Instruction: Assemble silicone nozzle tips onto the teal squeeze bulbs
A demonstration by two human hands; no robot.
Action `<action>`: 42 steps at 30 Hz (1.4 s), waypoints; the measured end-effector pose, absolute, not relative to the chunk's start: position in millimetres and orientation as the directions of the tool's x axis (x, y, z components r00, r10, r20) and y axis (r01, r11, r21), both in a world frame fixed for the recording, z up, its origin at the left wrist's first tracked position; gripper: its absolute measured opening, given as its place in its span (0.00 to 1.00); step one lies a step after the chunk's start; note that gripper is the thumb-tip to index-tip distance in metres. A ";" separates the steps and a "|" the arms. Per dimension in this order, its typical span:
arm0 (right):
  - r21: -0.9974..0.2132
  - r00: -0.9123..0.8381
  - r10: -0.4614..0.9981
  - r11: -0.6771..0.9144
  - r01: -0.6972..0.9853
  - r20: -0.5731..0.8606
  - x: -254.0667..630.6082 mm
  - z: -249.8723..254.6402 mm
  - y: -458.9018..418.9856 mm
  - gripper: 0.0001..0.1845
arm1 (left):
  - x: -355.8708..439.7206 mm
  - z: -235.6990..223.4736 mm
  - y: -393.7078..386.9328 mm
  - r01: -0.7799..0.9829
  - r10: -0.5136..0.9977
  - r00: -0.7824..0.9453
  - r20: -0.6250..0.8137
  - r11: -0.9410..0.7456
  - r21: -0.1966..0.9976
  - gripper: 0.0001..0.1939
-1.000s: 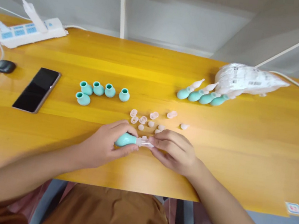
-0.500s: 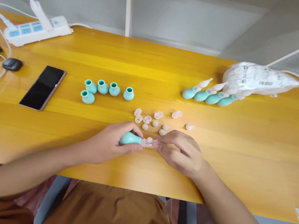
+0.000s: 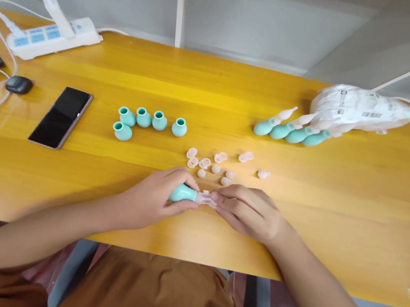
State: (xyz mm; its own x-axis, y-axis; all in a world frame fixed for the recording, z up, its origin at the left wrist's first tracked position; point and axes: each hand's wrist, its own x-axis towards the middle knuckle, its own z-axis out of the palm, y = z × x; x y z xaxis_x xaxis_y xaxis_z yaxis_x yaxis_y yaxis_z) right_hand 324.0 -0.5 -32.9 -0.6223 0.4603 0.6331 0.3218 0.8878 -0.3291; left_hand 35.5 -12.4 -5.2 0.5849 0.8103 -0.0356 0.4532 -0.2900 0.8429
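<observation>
My left hand point(image 3: 155, 197) is closed around a teal rubber bulb point(image 3: 182, 193) near the front of the yellow table point(image 3: 214, 93). My right hand point(image 3: 248, 212) pinches a clear plastic tip point(image 3: 206, 199) joined to the bulb's mouth. Both hands rest on the table. Just beyond them lie several small clear caps point(image 3: 211, 164). Several loose teal bulbs point(image 3: 148, 121) stand at centre left. A row of assembled bulbs with white tips point(image 3: 290, 130) lies at the right rear.
A white plastic bag point(image 3: 359, 113) lies at the far right. A black phone point(image 3: 61, 116) lies at the left, with a power strip point(image 3: 54, 36), cables and a dark mouse point(image 3: 18, 85) behind it. A wall runs along the back of the table.
Both hands keep hold of the bulb and the clear tip with only slight finger shifts. The view has drifted a little to the left.
</observation>
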 end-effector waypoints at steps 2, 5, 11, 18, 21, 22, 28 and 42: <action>-0.331 -0.627 0.462 0.887 0.323 0.627 325.1 -35.0 -0.4 0.14 | 35.5 -6.2 -13.5 0.460 0.810 0.585 -0.027 -0.304 0.834 0.10; -0.337 -0.643 0.463 0.886 0.318 0.610 326.4 -35.7 -0.8 0.13 | 35.2 -7.7 -15.6 0.450 0.804 0.594 0.009 -0.341 0.825 0.10; -0.350 -0.678 0.444 0.893 0.283 0.586 326.1 -33.8 -1.1 0.09 | 35.8 -12.3 -20.1 0.466 0.763 0.632 0.135 -0.514 0.720 0.11; -0.513 -0.636 0.521 0.830 0.220 0.569 318.9 -30.7 -3.7 0.08 | 36.2 -16.0 -21.6 0.466 0.723 0.649 0.237 -0.624 0.627 0.13; -0.598 -0.624 0.567 0.778 0.191 0.538 317.3 -30.7 -5.4 0.09 | 36.6 -17.9 -22.3 0.457 0.686 0.652 0.323 -0.695 0.555 0.13; -0.637 -0.618 0.588 0.751 0.175 0.523 317.0 -31.3 -5.8 0.09 | 36.7 -18.4 -22.3 0.451 0.671 0.653 0.352 -0.718 0.531 0.13; -0.804 -0.601 0.678 0.587 0.095 0.423 315.0 -35.1 -5.9 0.07 | 34.9 -17.2 -17.3 0.405 0.565 0.697 0.442 -0.819 0.407 0.13; -0.832 -0.536 0.736 0.544 0.107 0.412 310.0 -42.0 -7.2 0.09 | 36.6 -15.5 -17.3 0.442 0.601 0.687 0.408 -0.792 0.422 0.18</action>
State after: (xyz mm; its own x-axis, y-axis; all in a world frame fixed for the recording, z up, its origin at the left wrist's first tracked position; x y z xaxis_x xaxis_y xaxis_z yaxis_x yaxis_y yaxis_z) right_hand 310.0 -7.2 -42.0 -0.5363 0.7364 0.4123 0.1072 0.5440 -0.8322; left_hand 36.6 -17.3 -15.5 0.6871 0.6011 0.4081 0.4418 -0.7916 0.4221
